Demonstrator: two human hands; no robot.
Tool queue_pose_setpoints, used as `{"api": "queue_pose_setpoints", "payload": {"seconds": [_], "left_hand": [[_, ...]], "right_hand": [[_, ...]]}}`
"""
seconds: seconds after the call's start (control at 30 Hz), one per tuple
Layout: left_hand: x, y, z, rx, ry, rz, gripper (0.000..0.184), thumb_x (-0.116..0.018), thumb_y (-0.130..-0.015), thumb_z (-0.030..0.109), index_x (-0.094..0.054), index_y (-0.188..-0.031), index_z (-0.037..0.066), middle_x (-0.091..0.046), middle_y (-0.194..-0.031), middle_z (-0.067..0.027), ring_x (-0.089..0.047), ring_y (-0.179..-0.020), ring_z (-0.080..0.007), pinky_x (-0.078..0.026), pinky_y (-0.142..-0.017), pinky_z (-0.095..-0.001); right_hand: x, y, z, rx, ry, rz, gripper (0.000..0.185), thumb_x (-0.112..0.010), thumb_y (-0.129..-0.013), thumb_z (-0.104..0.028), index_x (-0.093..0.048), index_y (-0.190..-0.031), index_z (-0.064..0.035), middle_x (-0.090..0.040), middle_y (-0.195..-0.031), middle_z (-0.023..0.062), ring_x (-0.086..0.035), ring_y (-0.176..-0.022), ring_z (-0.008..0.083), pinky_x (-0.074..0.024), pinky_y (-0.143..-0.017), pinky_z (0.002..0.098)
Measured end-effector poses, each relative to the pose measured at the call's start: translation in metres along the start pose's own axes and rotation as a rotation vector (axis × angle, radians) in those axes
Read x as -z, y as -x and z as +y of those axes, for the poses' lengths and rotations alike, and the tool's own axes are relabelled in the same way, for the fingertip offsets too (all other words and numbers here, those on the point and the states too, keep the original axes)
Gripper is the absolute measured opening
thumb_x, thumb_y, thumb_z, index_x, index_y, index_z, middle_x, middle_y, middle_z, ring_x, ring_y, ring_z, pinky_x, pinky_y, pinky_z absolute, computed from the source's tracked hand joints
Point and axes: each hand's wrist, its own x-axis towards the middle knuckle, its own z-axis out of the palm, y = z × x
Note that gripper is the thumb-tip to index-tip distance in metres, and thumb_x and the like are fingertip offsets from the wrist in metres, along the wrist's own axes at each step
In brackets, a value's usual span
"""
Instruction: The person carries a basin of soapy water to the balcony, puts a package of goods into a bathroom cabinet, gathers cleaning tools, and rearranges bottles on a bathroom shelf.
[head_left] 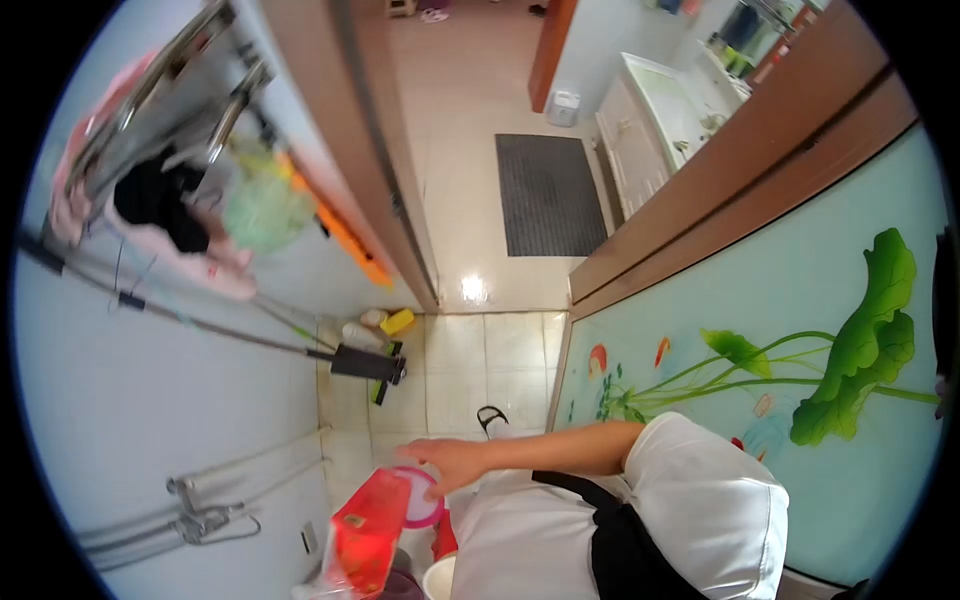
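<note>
My right hand (455, 465) reaches in from the right at the lower middle, thumb and fingers apart and slightly blurred. It overlaps the upper edge of a round white thing with a pink rim (425, 510); whether it touches it is unclear. Just left of that is a bright red packet (368, 535), blurred, with clear plastic at its lower end. Below are a white bucket rim (438, 578) and a dark purple container (402, 585), both partly cut off. My left hand does not show.
A black-headed mop (365, 365) and bottles, one yellow (398, 321), stand by the left wall. Metal pipes with a tap (200, 522) run along that wall. Ahead are a doorway and a grey mat (552, 195); a glass panel (700, 365) is on the right.
</note>
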Motion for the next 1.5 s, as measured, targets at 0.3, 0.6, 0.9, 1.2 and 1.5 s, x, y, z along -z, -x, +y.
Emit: {"api": "queue_pose_setpoints", "payload": {"seconds": [0.3, 0.6, 0.9, 1.2, 1.5], "left_hand": [[-0.25, 0.083, 0.109, -0.325, 0.302, -0.738, 0.026, -0.048, -0.095, 0.024, -0.052, -0.083, 0.001, -0.05, -0.069, -0.0005, -0.047, -0.063, -0.009, -0.039, -0.053, -0.0247], [-0.445, 0.151, 0.244, -0.823, 0.486, -1.461, 0.024, -0.06, -0.087, 0.017, -0.049, -0.102, 0.0, -0.056, -0.082, -0.0079, -0.056, -0.069, -0.0175, -0.046, -0.062, -0.0324], [-0.534, 0.212, 0.371, -1.626, 0.157, -1.377, 0.074, -0.082, -0.057, 0.039, -0.049, -0.109, -0.002, -0.053, -0.108, -0.0138, -0.049, -0.093, -0.0309, -0.037, -0.077, -0.0427], [-0.721, 0.302, 0.421, -1.411, 0.139, -1.338, 0.026, -0.076, -0.065, 0.025, -0.063, -0.081, 0.01, -0.057, -0.066, -0.0053, -0.06, -0.06, -0.0272, -0.047, -0.054, -0.0384], [-0.905, 0.331, 0.518, -1.176, 0.027, -1.242, 0.009, -0.068, -0.076, 0.015, -0.067, -0.074, 0.006, -0.061, -0.062, -0.0106, -0.06, -0.054, -0.0289, -0.046, -0.051, -0.0378]], "right_hand": [[0.166, 0.063, -0.095, 0.148, 0.51, 0.439, 0.078, -0.08, -0.061, -0.032, -0.048, -0.128, -0.0059, -0.03, -0.143, 0.0231, -0.03, -0.131, 0.0402, -0.0288, -0.105, 0.0516], [0.284, 0.087, -0.026, 0.024, 0.553, 1.205, 0.015, -0.059, -0.063, -0.002, -0.061, -0.077, -0.0034, -0.059, -0.078, 0.0111, -0.056, -0.078, 0.0325, -0.0426, -0.074, 0.0419], [0.413, 0.095, -0.015, -0.116, 0.493, 1.432, 0.003, -0.059, -0.074, -0.004, -0.06, -0.075, -0.0019, -0.057, -0.071, 0.0122, -0.055, -0.069, 0.0316, -0.043, -0.067, 0.0402], [0.597, 0.106, 0.068, -0.105, 0.51, 1.284, 0.01, -0.058, -0.074, -0.007, -0.063, -0.079, -0.0012, -0.056, -0.108, 0.0158, -0.053, -0.098, 0.0317, -0.0439, -0.083, 0.0383], [0.822, 0.115, 0.148, -0.052, 0.172, 1.332, 0.041, -0.066, -0.079, -0.02, -0.057, -0.112, 0.0032, -0.057, -0.114, 0.0195, -0.056, -0.107, 0.0295, -0.0447, -0.09, 0.0385]]}}
